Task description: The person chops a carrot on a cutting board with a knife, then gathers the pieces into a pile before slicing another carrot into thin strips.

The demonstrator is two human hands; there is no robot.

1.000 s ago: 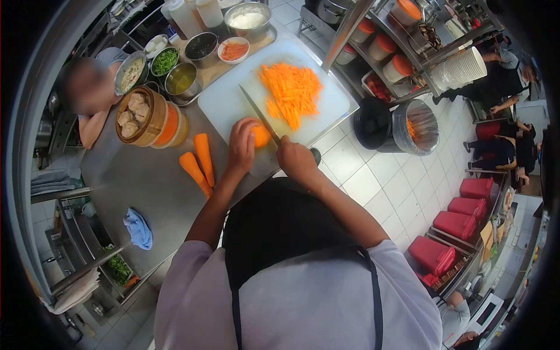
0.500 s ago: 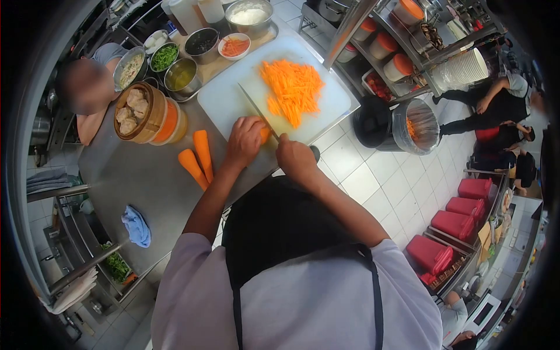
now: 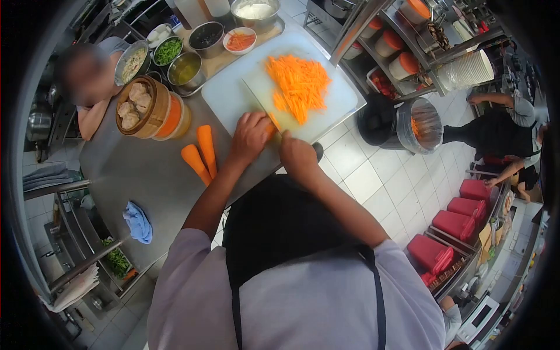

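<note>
My right hand (image 3: 299, 156) is closed round the handle of a knife (image 3: 255, 99), whose long blade points away from me over the white cutting board (image 3: 221, 93). Under the curled fingers of my left hand (image 3: 249, 137) a piece of carrot (image 3: 270, 132) is pressed to the board, right against the blade. Most of that carrot is hidden by the fingers. Beyond the blade lies a heap of carrot strips (image 3: 298, 84). Two whole peeled carrots (image 3: 206, 149) rest on the steel counter (image 3: 151, 181), left of the board.
A bamboo steamer (image 3: 153, 108) of dumplings stands left, beside a person leaning on the counter. Bowls of chopped greens (image 3: 168, 51) and carrot shreds (image 3: 240, 41) line the back. A blue cloth (image 3: 137, 223) lies near left. A lined bin (image 3: 419, 125) stands right of the board.
The knife and both hands keep nearly the same place on the board, and an orange sliver now shows along the blade. In the background at right, people have shifted position.
</note>
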